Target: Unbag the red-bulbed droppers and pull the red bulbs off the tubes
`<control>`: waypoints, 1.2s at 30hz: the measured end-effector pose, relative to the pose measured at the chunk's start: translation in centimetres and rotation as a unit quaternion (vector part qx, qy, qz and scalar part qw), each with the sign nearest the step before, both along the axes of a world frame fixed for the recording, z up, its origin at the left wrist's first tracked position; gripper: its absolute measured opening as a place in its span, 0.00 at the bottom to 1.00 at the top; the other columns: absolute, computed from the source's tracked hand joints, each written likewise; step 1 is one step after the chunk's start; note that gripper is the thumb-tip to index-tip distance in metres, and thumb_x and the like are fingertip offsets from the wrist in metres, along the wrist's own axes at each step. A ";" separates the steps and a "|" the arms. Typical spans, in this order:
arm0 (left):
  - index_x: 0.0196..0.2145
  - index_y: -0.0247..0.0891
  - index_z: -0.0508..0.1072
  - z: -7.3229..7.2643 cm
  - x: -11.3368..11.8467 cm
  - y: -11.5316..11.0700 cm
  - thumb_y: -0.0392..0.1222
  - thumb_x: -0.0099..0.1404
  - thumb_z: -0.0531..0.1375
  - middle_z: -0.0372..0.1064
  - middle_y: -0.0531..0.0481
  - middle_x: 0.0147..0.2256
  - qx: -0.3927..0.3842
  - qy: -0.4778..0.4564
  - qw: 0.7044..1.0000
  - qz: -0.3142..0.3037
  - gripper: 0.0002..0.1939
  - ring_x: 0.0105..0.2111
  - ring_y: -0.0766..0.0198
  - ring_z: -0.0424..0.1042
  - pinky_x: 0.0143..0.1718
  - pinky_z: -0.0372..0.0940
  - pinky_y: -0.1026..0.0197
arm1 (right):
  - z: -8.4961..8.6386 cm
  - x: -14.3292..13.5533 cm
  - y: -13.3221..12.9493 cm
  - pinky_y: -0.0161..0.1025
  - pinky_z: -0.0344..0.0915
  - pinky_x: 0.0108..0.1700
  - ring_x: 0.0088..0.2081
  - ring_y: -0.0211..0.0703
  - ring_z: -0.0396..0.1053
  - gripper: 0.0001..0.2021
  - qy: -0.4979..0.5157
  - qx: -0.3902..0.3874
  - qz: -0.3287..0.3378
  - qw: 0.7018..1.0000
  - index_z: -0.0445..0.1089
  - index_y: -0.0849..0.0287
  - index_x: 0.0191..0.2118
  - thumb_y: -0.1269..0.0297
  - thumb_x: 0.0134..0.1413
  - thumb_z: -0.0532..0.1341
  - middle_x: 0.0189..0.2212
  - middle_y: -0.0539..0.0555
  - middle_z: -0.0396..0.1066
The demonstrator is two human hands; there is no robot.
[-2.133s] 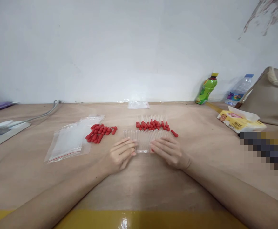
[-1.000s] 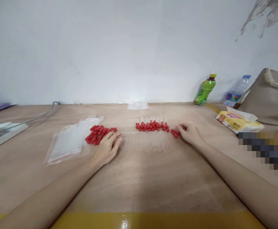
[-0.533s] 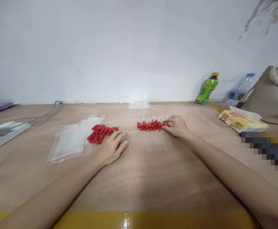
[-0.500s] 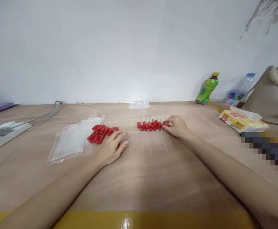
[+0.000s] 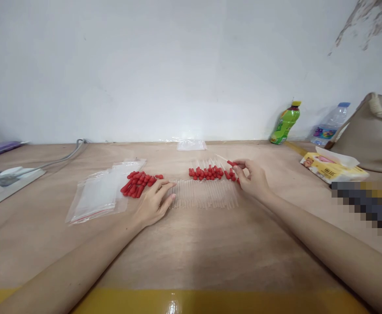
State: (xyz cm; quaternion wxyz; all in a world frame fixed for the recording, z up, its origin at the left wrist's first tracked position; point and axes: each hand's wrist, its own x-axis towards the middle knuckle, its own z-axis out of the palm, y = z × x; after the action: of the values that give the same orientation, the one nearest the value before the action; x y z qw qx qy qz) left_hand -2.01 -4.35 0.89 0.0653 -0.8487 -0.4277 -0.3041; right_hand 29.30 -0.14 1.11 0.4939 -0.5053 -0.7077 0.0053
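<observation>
My right hand (image 5: 251, 176) pinches a red rubber bulb (image 5: 232, 163) with a thin clear tube pointing up and left from it. Left of that hand lies a row of red bulbs (image 5: 205, 173) on clear tubes, with a few more bulbs under its fingers. Clear tubes (image 5: 204, 194) lie side by side in front of the row. My left hand (image 5: 156, 200) rests with fingers apart at the left end of these tubes, holding nothing. Just beyond it is a pile of loose red bulbs (image 5: 138, 183), partly on clear plastic bags (image 5: 95, 196).
A flat bag (image 5: 191, 145) lies by the wall. At the right stand a green bottle (image 5: 285, 124), a clear bottle (image 5: 331, 124), a tissue box (image 5: 333, 168) and a beige bag (image 5: 370, 131). A power strip (image 5: 23, 176) with cables is at the left.
My right hand has moved slightly right and lifted a red bulb with its tube from the row's right end, where a gap now shows. My left hand has stayed in place.
</observation>
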 end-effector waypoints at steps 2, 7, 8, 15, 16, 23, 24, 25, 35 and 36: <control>0.47 0.38 0.66 0.0 0.2 0.1 0.41 0.63 0.53 0.64 0.44 0.42 0.046 0.002 0.999 -0.006 0.14 0.42 0.58 0.66 0.42 0.64 0.55 | -0.3 -0.2 -1.5 0.40 0.63 0.37 0.38 0.44 0.66 0.10 -0.021 0.012 0.062 0.998 0.68 0.58 0.40 0.65 0.54 0.54 0.35 0.56 0.70; 0.49 0.39 0.65 0.1 1.1 -0.2 0.35 0.61 0.55 0.65 0.43 0.47 0.152 0.038 0.986 -0.048 0.17 0.48 0.55 0.63 0.48 0.61 0.51 | -1.1 -2.1 -4.9 0.44 0.61 0.42 0.38 0.44 0.64 0.09 -0.104 0.026 0.196 0.975 0.67 0.56 0.41 0.70 0.54 0.54 0.32 0.54 0.69; 0.50 0.39 0.64 0.2 1.4 -0.4 0.35 0.61 0.55 0.64 0.43 0.49 0.165 0.053 0.983 -0.061 0.18 0.50 0.54 0.62 0.49 0.61 0.50 | -1.2 -2.6 -5.3 0.44 0.60 0.42 0.38 0.44 0.63 0.09 -0.116 0.028 0.209 0.971 0.68 0.56 0.40 0.70 0.54 0.54 0.32 0.54 0.69; 0.41 0.36 0.70 0.4 3.1 -1.2 0.37 0.61 0.57 0.72 0.47 0.40 0.231 0.094 0.959 -0.137 0.10 0.44 0.59 0.69 0.47 0.65 0.54 | -1.1 -3.9 -6.0 0.41 0.58 0.41 0.38 0.41 0.64 0.08 -0.148 0.037 0.256 0.955 0.67 0.57 0.38 0.73 0.54 0.54 0.32 0.53 0.70; 0.39 0.36 0.71 0.3 3.2 -1.2 0.37 0.61 0.57 0.73 0.48 0.38 0.233 0.091 0.958 -0.137 0.08 0.43 0.60 0.70 0.46 0.66 0.55 | -1.1 -3.9 -6.0 0.41 0.58 0.42 0.39 0.41 0.64 0.08 -0.153 0.035 0.251 0.955 0.67 0.57 0.38 0.72 0.53 0.54 0.33 0.52 0.71; 0.37 0.33 0.71 0.0 3.9 -1.2 0.36 0.61 0.57 0.73 0.46 0.39 0.240 0.087 0.956 -0.147 0.07 0.43 0.58 0.71 0.46 0.68 0.55 | -1.3 -5.8 -5.8 0.45 0.54 0.47 0.43 0.45 0.64 0.17 -0.199 0.075 0.198 0.957 0.66 0.59 0.46 0.58 0.50 0.60 0.40 0.54 0.71; 0.37 0.32 0.71 0.0 3.9 -1.2 0.35 0.61 0.57 0.73 0.45 0.39 0.240 0.088 0.955 -0.150 0.06 0.44 0.58 0.71 0.47 0.68 0.55 | -1.4 -6.1 -5.6 0.45 0.54 0.47 0.42 0.44 0.64 0.16 -0.197 0.091 0.191 0.957 0.67 0.58 0.45 0.58 0.51 0.59 0.39 0.54 0.72; 0.37 0.32 0.71 0.0 3.9 -1.2 0.35 0.61 0.57 0.73 0.45 0.40 0.239 0.088 0.955 -0.154 0.06 0.44 0.58 0.70 0.47 0.68 0.55 | -1.6 -6.4 -5.5 0.44 0.53 0.47 0.41 0.43 0.65 0.14 -0.195 0.107 0.185 0.957 0.68 0.57 0.44 0.59 0.52 0.59 0.38 0.52 0.73; 0.36 0.32 0.69 -0.9 3.3 -1.0 0.32 0.62 0.54 0.73 0.45 0.36 0.210 0.055 0.956 -0.196 0.05 0.42 0.62 0.72 0.49 0.67 0.54 | -1.6 -6.7 -5.4 0.45 0.49 0.49 0.40 0.39 0.66 0.06 -0.223 0.213 0.166 0.937 0.71 0.53 0.37 0.63 0.53 0.59 0.33 0.45 0.75; 0.36 0.32 0.69 -0.9 3.3 -1.0 0.32 0.61 0.55 0.73 0.45 0.36 0.206 0.054 0.957 -0.198 0.05 0.42 0.62 0.71 0.49 0.67 0.54 | -1.6 -6.7 -5.4 0.45 0.49 0.49 0.40 0.39 0.66 0.06 -0.228 0.217 0.162 0.935 0.71 0.53 0.37 0.63 0.53 0.59 0.33 0.45 0.75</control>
State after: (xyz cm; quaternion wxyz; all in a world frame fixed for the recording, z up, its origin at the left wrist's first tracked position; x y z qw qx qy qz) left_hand 1.25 -5.32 -0.03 0.2006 -0.8998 -0.1751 -0.3458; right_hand 22.61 -5.52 -0.49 0.4096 -0.2522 -0.8572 -0.1843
